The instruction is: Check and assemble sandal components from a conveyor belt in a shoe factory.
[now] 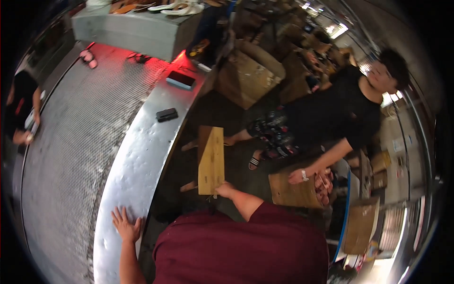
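My left hand (126,224) lies flat with fingers spread on the smooth metal rim (135,175) of a conveyor. My right hand (226,190) is closed on the near right corner of a yellowish wooden board (211,161), low beside the conveyor. Shadow darkens the board's far left part, and its underside is hidden. Farther up the rim lie a black case-like object (167,115) and a dark flat box (180,80) with a light blue edge.
The conveyor's mesh belt (99,113) carries a pink sandal (88,58) toward a red-lit metal housing (127,29). A co-worker in black (336,109) stands at right, one hand by a carton (295,189) of pinkish pieces. Another person (23,104) works far left. Large cartons (248,73) stand ahead.
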Demonstrator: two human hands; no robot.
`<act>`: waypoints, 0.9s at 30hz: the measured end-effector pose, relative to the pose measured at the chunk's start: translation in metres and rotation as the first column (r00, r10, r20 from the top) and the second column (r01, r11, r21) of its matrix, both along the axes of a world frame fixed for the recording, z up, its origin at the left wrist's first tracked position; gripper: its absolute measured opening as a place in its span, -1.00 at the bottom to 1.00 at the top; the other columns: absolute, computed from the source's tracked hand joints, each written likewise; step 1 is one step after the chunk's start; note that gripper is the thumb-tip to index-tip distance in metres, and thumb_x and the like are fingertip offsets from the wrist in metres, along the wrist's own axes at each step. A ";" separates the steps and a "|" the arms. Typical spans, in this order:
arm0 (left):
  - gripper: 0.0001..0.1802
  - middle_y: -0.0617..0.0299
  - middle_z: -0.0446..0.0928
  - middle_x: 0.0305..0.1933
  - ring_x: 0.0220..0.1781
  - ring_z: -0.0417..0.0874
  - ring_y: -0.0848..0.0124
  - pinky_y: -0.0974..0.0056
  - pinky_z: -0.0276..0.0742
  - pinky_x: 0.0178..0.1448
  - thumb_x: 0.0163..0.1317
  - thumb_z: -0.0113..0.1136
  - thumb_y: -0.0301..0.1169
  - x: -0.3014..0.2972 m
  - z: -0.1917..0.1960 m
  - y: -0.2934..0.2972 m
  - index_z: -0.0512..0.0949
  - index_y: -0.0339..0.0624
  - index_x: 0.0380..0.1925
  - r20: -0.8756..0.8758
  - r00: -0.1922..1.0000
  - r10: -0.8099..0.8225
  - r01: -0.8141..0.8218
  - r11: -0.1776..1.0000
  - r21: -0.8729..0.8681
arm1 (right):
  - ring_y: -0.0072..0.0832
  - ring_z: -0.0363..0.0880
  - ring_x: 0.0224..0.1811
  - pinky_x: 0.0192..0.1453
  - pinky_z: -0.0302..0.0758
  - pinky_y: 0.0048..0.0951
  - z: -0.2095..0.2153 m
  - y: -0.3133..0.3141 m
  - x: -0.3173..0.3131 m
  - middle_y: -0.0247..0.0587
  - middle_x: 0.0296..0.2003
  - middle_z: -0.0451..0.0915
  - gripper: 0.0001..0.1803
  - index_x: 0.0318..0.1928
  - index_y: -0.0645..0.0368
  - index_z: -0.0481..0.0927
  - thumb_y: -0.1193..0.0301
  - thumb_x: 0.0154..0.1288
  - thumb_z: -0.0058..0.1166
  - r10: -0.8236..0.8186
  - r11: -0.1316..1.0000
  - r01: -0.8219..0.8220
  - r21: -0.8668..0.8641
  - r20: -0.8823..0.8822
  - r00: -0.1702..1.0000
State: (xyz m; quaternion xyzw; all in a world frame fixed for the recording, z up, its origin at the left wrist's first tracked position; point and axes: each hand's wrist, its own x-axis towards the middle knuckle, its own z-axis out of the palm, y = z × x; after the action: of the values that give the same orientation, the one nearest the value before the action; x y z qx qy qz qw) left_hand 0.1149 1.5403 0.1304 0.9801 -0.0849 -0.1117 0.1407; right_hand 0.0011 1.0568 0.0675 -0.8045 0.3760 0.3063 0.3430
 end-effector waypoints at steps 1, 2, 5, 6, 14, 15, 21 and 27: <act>-0.08 -0.12 -0.01 0.56 0.59 -0.14 -0.18 -0.24 -0.11 0.53 0.02 0.38 -0.01 0.010 -0.003 0.005 0.29 -0.08 0.37 0.005 1.000 -0.031 0.031 0.999 -0.018 | -0.16 0.54 0.20 0.24 0.46 -0.30 0.002 0.015 0.005 0.06 0.13 0.57 -0.31 0.21 0.22 0.50 0.03 0.18 0.23 -0.031 0.999 0.031 -0.018 0.005 1.000; -0.06 -0.10 -0.06 0.57 0.60 -0.20 -0.18 -0.26 -0.17 0.54 0.02 0.35 0.03 0.018 -0.005 0.005 0.26 -0.07 0.39 -0.060 0.997 -0.043 0.042 0.999 -0.026 | -0.16 0.55 0.18 0.23 0.46 -0.30 0.008 0.032 0.006 0.03 0.12 0.58 -0.34 0.18 0.19 0.54 0.03 0.18 0.22 -0.036 0.997 0.039 -0.073 0.038 0.999; -0.04 -0.05 -0.15 0.61 0.62 -0.33 -0.17 -0.32 -0.33 0.55 0.04 0.26 0.12 0.028 0.000 -0.011 0.24 -0.06 0.41 -0.185 0.981 -0.054 0.060 0.998 0.027 | -0.15 0.56 0.16 0.21 0.47 -0.30 0.032 0.070 0.006 -0.01 0.11 0.59 -0.38 0.15 0.12 0.58 0.03 0.16 0.22 -0.049 0.986 0.063 -0.152 0.091 0.995; -0.04 -0.05 -0.16 0.61 0.62 -0.35 -0.17 -0.33 -0.36 0.54 0.04 0.25 0.12 0.026 -0.006 -0.008 0.23 -0.06 0.41 -0.159 0.986 -0.047 0.051 0.998 0.024 | -0.16 0.56 0.16 0.20 0.47 -0.29 0.040 0.077 0.007 -0.04 0.11 0.60 -0.39 0.16 0.08 0.59 0.02 0.15 0.22 -0.030 0.987 0.047 -0.154 0.113 0.993; -0.07 -0.08 -0.15 0.60 0.62 -0.34 -0.15 -0.35 -0.41 0.53 0.05 0.23 0.07 0.039 0.013 -0.011 0.24 -0.10 0.41 -0.174 0.982 -0.068 0.061 0.997 -0.044 | -0.10 0.50 0.22 0.29 0.41 -0.28 0.015 0.077 0.002 0.08 0.19 0.51 -0.36 0.20 0.15 0.52 0.02 0.20 0.15 0.045 0.984 -0.056 -0.168 -0.069 0.997; -0.07 -0.08 -0.15 0.60 0.62 -0.34 -0.15 -0.35 -0.41 0.53 0.05 0.23 0.07 0.039 0.012 -0.012 0.24 -0.10 0.41 -0.177 0.982 -0.064 0.056 0.997 -0.049 | -0.12 0.52 0.21 0.27 0.43 -0.27 0.016 0.075 0.010 0.06 0.18 0.53 -0.32 0.23 0.12 0.51 0.01 0.18 0.18 0.007 0.983 -0.011 -0.185 -0.020 1.000; -0.07 -0.10 -0.14 0.60 0.62 -0.33 -0.15 -0.36 -0.41 0.53 0.05 0.24 0.07 0.040 0.006 -0.009 0.26 -0.10 0.40 -0.169 0.985 -0.045 0.030 0.995 -0.092 | -0.09 0.48 0.26 0.31 0.41 -0.25 0.046 0.081 0.067 0.17 0.22 0.48 -0.14 0.35 0.26 0.32 0.01 0.16 0.24 -0.012 0.955 0.022 -0.297 0.035 0.999; -0.10 -0.08 -0.07 0.59 0.62 -0.30 -0.13 -0.34 -0.37 0.54 0.04 0.24 0.11 0.050 0.006 -0.011 0.32 -0.07 0.37 -0.126 0.991 -0.043 0.023 0.987 -0.158 | -0.06 0.35 0.37 0.40 0.33 -0.22 0.084 0.054 0.148 0.19 0.30 0.35 0.00 0.42 0.24 0.21 0.01 0.09 0.33 0.112 0.914 -0.035 -0.404 0.167 0.980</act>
State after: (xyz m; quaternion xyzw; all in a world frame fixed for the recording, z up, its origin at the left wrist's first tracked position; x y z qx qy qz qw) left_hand 0.1645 1.5290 0.1360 0.9552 -0.1005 -0.1699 0.2205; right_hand 0.1489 1.1107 0.1515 -0.8962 0.3661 0.1592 0.1937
